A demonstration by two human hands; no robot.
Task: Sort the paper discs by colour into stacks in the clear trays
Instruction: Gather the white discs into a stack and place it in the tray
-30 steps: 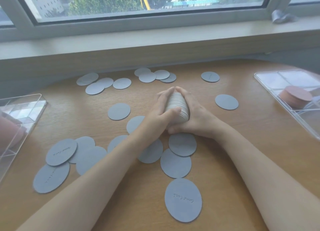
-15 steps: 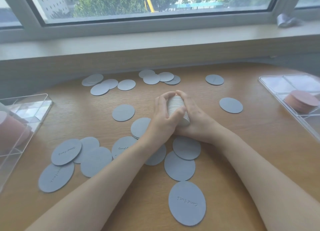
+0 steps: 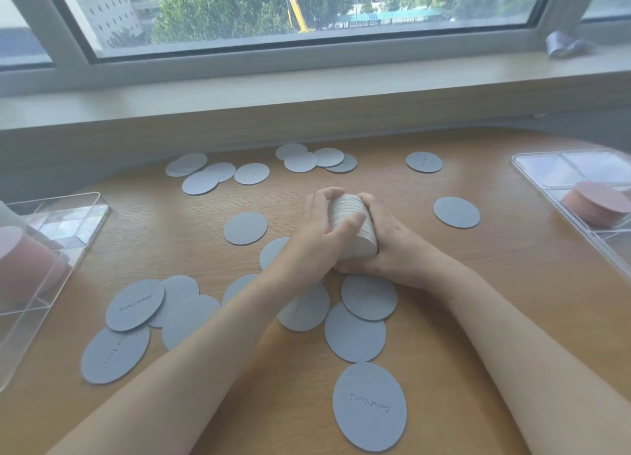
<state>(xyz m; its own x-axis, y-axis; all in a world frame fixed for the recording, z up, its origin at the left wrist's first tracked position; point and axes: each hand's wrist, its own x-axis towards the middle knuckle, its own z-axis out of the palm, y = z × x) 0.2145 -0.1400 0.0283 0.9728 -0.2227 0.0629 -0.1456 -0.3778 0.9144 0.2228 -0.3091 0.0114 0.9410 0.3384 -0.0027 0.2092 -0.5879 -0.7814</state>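
Note:
A thick stack of paper discs (image 3: 351, 222) stands on edge at the middle of the wooden table (image 3: 512, 283), showing its pale rim. My left hand (image 3: 319, 236) grips it from the left with fingers curled over the top. My right hand (image 3: 389, 246) wraps it from the right. Several loose blue-grey discs (image 3: 246, 227) lie flat all around, some with handwriting. A clear tray (image 3: 553, 171) at the right edge holds a pink disc stack (image 3: 597, 205). Another clear tray (image 3: 85, 222) at the left holds a pink stack (image 3: 24, 266).
A windowsill (image 3: 307, 92) and window run along the table's far side. A crumpled silvery scrap (image 3: 563, 44) lies on the sill at the right. Overlapping discs lie directly under my forearms and near the table's front edge.
Both hands keep hold of the disc stack at the same spot on the table; the fingers have shifted slightly around it. The camera view has drifted a little.

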